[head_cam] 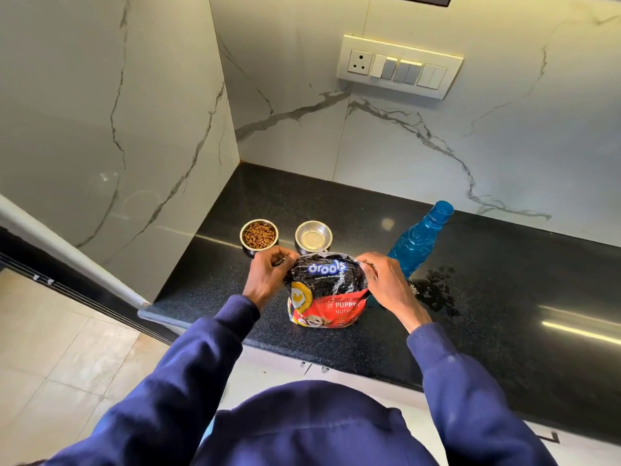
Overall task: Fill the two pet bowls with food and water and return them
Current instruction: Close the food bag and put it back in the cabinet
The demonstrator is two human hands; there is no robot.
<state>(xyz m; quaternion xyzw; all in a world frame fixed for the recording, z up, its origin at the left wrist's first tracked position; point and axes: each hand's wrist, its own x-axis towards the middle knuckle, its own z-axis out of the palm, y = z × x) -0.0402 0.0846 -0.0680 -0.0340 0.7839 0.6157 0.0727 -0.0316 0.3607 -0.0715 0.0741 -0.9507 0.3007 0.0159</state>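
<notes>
Only one view here, the head cam looking down. Two steel bowls total, side by side toward the back of the black counter [504, 297]. The left bowl [259, 237] is full of brown kibble. The right bowl [313, 237] looks like it's got clear water in it, though the shine makes the level hard to read. One bag [327, 290] of puppy food stands upright just in front of the bowls, near the counter's front edge, and its top covers the near rim of the right bowl. Two hands, both on the bag: the left hand [268, 274] has its fingers curled round the top left corner and the right hand [386, 284] pinches the top right corner, so the crumpled top sits between them. One blue bottle [418, 242] stands just right of the bag, behind the right hand, which hides its lower part. Can't tell if there's a cap on it. One dark wet-looking patch [437, 290] is on the counter by the bottle's base. On the marble wall [369, 146] there's one switch plate [400, 65] with one socket and a row of switches I can't count properly. The bag's print is partly lost in creases. Two navy sleeves [188, 381] run off the bottom edge, and some tiled floor [67, 364] shows bottom left.
</notes>
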